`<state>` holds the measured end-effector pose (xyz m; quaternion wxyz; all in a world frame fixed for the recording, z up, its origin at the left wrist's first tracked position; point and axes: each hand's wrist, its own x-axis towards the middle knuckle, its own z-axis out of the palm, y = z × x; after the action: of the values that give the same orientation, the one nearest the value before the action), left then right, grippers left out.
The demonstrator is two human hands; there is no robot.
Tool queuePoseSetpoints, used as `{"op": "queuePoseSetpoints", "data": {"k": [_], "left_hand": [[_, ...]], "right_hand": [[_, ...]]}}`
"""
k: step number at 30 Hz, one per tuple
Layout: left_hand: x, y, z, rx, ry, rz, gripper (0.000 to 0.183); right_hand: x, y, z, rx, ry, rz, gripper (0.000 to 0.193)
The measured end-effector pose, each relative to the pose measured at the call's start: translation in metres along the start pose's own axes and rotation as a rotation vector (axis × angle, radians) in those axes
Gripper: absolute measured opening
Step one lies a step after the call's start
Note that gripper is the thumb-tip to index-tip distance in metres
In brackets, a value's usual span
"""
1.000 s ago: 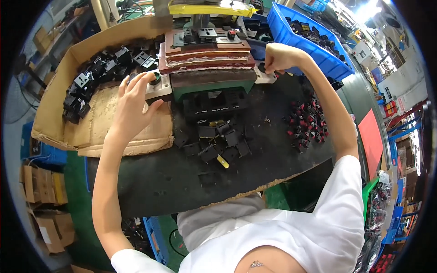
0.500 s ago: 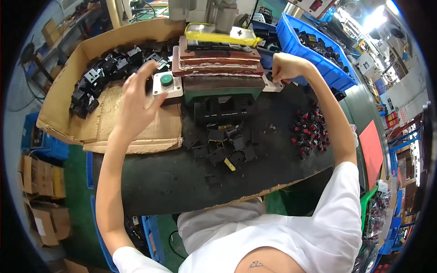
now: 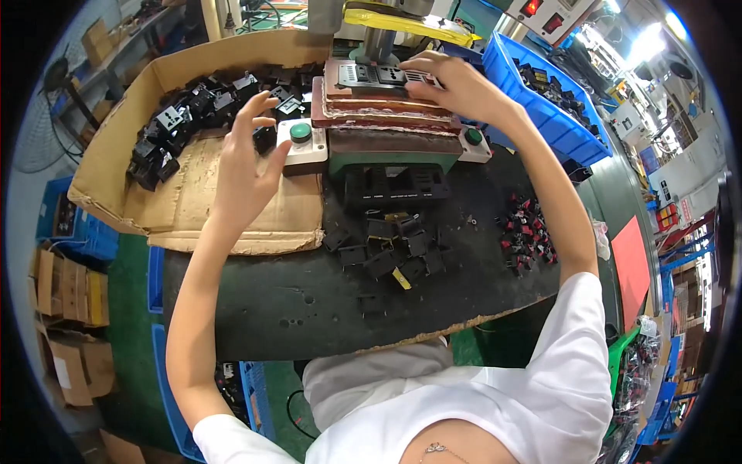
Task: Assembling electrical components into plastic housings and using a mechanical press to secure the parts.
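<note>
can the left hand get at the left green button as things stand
Probably yes: the left hand looks empty, fingers spread just beside the left green button, and nothing appears to cover its top or block the way.

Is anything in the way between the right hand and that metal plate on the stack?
Nothing visible: the right hand is at the right end of the metal plate. The yellow-wrapped bar shows above the plate, not between them. Actual contact is unclear.
</note>
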<state>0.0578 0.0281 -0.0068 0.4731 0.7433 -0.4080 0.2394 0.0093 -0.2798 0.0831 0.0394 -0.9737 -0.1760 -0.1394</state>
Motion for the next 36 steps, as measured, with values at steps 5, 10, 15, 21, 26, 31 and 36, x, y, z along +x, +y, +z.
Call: {"op": "queuePoseSetpoints", "data": {"k": [5,10,15,21,26,31,36], "left_hand": [[-0.002,-0.004,0.006,0.024,-0.079,0.018,0.058],[-0.004,-0.007,0.002,-0.050,-0.178,-0.051,0.039],[-0.003,0.004,0.003,-0.437,-0.328,-0.345,0.023],[-0.006,0.023,0.010,-0.712,-0.415,-0.512,0.032],[-0.009,0.035,0.015,-1.109,-0.336,-0.631,0.033],[-0.023,0.044,0.024,-0.945,-0.394,-0.540,0.024],[-0.025,0.050,0.018,-0.450,-0.308,-0.154,0.011]], "right_hand": [[0.014,0.010,0.037,0.034,0.088,-0.039,0.055],[0.019,0.008,0.033,-0.095,0.057,-0.148,0.049],[0.011,0.000,0.046,-0.153,0.308,-0.160,0.043],[0.012,0.002,0.034,0.025,0.346,-0.099,0.038],[-0.012,-0.044,0.025,-0.248,0.405,-0.186,0.044],[-0.063,-0.099,0.029,-0.273,0.488,-0.340,0.048],[-0.091,-0.089,0.023,-0.033,0.693,-0.072,0.078]]}}
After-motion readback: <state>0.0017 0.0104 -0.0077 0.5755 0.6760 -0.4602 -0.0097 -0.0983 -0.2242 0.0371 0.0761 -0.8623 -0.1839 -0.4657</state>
